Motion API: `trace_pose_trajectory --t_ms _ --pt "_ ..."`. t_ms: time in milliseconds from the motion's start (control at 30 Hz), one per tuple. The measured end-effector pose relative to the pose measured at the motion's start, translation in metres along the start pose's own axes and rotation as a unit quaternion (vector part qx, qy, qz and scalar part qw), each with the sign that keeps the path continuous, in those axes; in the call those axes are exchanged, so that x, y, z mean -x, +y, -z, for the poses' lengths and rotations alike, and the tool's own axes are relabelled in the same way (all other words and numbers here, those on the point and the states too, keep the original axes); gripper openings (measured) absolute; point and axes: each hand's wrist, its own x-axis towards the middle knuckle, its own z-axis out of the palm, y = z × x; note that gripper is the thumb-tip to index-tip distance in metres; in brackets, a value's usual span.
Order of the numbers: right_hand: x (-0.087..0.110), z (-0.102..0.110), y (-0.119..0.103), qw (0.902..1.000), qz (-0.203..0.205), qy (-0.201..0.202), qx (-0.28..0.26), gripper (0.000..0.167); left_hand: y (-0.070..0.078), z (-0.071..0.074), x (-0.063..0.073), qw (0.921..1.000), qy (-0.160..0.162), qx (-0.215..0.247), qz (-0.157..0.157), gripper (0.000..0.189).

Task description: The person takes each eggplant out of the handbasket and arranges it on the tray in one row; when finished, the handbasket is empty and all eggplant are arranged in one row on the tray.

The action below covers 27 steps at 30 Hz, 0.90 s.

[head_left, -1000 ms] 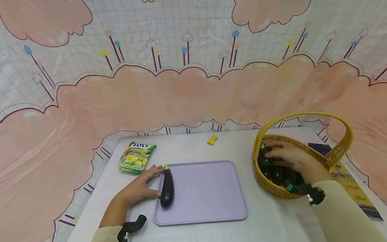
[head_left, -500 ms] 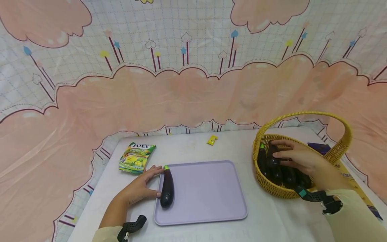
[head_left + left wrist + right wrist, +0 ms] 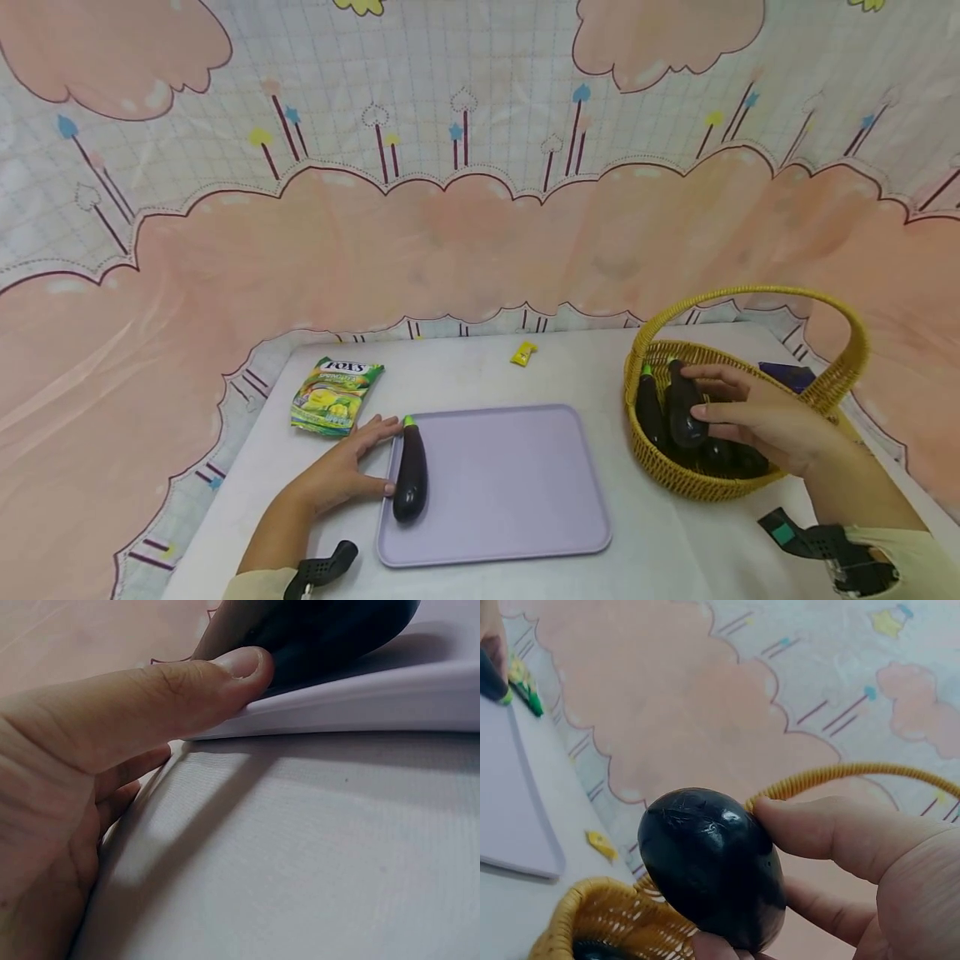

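An eggplant is gripped between the thumb and fingers of my right hand, over the wicker basket. In the right wrist view its rounded dark end faces the camera. More eggplants lie inside the basket. My left hand rests at the left edge of the lilac tray, fingers spread. Its thumb lies on the tray's rim, right beside another eggplant that lies lengthwise along the tray's left side, green stem end away from me.
Beyond the left hand lies a green FOX'S candy bag. One small yellow wrapped candy sits on the white tabletop behind the tray. The basket's tall handle arches over it, and a dark blue packet shows behind.
My right hand has drawn an eggplant up and toward the right from among the others in the basket. The left hand and the eggplant on the tray have stayed put.
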Motion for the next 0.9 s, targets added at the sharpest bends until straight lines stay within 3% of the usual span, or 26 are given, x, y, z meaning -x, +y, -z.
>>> trace_pose_trajectory --t_ms 267,533,900 --pt "0.019 -0.012 0.003 1.0 -0.001 0.001 -0.005 0.049 -0.004 -0.001 0.005 0.9999 0.002 0.012 -0.006 0.095" --pt "0.039 -0.028 0.012 0.9949 0.013 -0.041 -0.091 0.052 -0.003 0.0 0.002 0.9999 0.004 0.006 -0.008 0.097" --pt "0.029 -0.069 0.012 0.9886 0.009 -0.089 -0.121 0.052 -0.008 -0.001 0.002 1.0 0.003 0.002 -0.004 0.097"
